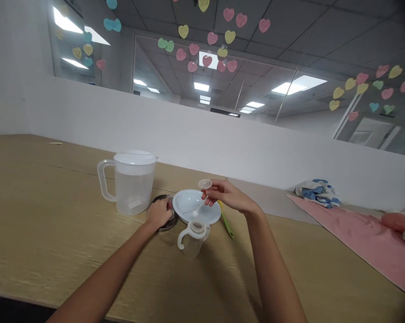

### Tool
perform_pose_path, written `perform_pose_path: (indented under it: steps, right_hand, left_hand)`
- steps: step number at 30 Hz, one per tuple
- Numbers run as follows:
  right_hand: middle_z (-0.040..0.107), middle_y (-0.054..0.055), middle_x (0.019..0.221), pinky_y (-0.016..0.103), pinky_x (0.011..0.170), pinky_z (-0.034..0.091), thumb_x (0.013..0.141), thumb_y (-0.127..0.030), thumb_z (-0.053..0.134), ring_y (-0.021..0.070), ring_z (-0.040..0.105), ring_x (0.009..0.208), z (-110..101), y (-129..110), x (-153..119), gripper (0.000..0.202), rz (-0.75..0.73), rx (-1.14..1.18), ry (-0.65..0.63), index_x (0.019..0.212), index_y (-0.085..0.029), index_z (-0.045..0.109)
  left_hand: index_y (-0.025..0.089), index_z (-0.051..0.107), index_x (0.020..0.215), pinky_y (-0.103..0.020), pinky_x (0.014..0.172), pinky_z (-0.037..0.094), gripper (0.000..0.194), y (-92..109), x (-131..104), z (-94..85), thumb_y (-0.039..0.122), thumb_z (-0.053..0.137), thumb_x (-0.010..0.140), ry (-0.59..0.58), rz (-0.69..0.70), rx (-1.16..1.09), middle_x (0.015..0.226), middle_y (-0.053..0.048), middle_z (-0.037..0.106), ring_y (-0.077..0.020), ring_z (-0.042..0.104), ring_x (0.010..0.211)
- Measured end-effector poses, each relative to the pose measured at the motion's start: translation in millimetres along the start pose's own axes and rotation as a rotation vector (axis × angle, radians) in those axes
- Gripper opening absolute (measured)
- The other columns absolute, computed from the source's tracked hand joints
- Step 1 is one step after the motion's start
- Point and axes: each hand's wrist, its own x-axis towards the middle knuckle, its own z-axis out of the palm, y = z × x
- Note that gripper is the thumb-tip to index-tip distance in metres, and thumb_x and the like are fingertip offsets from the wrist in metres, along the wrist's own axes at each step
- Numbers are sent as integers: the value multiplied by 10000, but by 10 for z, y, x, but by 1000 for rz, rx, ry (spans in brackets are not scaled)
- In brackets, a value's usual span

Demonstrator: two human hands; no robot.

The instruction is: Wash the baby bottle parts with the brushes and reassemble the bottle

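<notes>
My right hand (226, 194) is raised over a pale blue-white bowl (185, 199), its fingertips closed on a small translucent round lid (205, 184). A thin pale stem with a white end (196, 213) hangs below these fingers; whether it joins the lid is unclear. My left hand (159, 214) is curled down into a round dark metal dish (163, 229) left of the bowl, fingertips hidden. In front of the bowl stands a clear two-handled baby bottle (192, 244), upright with its mouth uncovered.
A large translucent lidded pitcher (135, 188) stands left of the metal dish. A green-handled utensil (228, 225) lies right of the bowl. Farther right are a pink mat (353, 237) and a crumpled blue-and-white cloth (318, 193). Behind the table rises a white wall (195, 143).
</notes>
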Motion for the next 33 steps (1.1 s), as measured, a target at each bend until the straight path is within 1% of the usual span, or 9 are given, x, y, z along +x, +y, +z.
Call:
perform_pose_path:
  steps: [6, 12, 17, 20, 22, 24, 28, 31, 33]
  right_hand:
    - [634, 51, 859, 258, 661, 493, 821, -316, 522, 132, 601, 735, 70, -40, -16, 235, 41, -59, -145, 968, -141, 575]
    - [612, 7, 770, 214, 599, 439, 731, -262, 605, 124, 568, 713, 51, 73, 7, 136, 42, -297, -274, 818, -158, 593]
    - [645, 33, 919, 222, 667, 453, 696, -192, 611, 147, 595, 836, 16, 126, 1, 249, 97, -292, -340, 944, -170, 615]
    - [655, 51, 940, 236, 680, 458, 716, -218, 608, 158, 603, 854, -16, 145, 2, 319, 130, -323, -306, 1032, -177, 610]
    - [657, 55, 923, 248, 685, 458, 751, -260, 589, 157, 601, 833, -20, 155, 16, 304, 131, -351, -244, 1043, -178, 611]
    - [653, 53, 881, 258, 683, 456, 783, -304, 564, 152, 593, 798, 5, 170, 47, 285, 122, -376, -159, 1032, -175, 614]
    - [634, 55, 934, 271, 702, 458, 804, -372, 556, 140, 586, 779, 145, 237, 145, 377, 96, -323, -31, 1134, -189, 550]
    - [589, 60, 1099, 281, 752, 454, 760, -439, 611, 153, 576, 874, 274, 301, 225, 542, 45, -293, -11, 1238, -234, 459]
    - [585, 44, 1100, 278, 762, 446, 745, -457, 622, 159, 560, 906, 335, 335, 273, 546, -11, -317, -3, 1221, -239, 468]
  left_hand:
    - [185, 615, 746, -294, 671, 401, 182, 81, -35, -63, 192, 434, 757, -8, 70, 105, 851, -98, 677, -237, 611, 797]
    - [173, 634, 705, -311, 679, 393, 254, 90, -22, -55, 229, 404, 798, 56, 20, 127, 812, -123, 676, -251, 607, 796]
    - [179, 596, 731, -296, 634, 371, 268, 27, 7, -111, 231, 350, 823, 164, -56, 110, 746, -95, 652, -221, 590, 717]
    - [192, 530, 726, -272, 605, 363, 202, 19, 4, -158, 216, 347, 809, 339, -42, -40, 712, -48, 606, -182, 549, 675]
    - [198, 485, 717, -264, 612, 372, 127, 56, -18, -181, 189, 371, 772, 454, 27, -189, 697, -23, 563, -165, 518, 660]
    - [199, 471, 738, -261, 636, 391, 92, 133, -59, -197, 169, 385, 748, 516, 118, -314, 707, -13, 532, -156, 500, 661]
    - [195, 519, 842, -268, 712, 429, 138, 353, -189, -214, 193, 388, 801, 529, 310, -461, 796, -26, 540, -159, 524, 754]
    - [203, 568, 935, -275, 785, 434, 192, 497, -278, -216, 243, 397, 859, 497, 416, -485, 905, -45, 561, -165, 541, 858]
    - [211, 585, 962, -276, 823, 431, 206, 554, -306, -210, 260, 403, 878, 488, 440, -506, 953, -51, 564, -164, 545, 904]
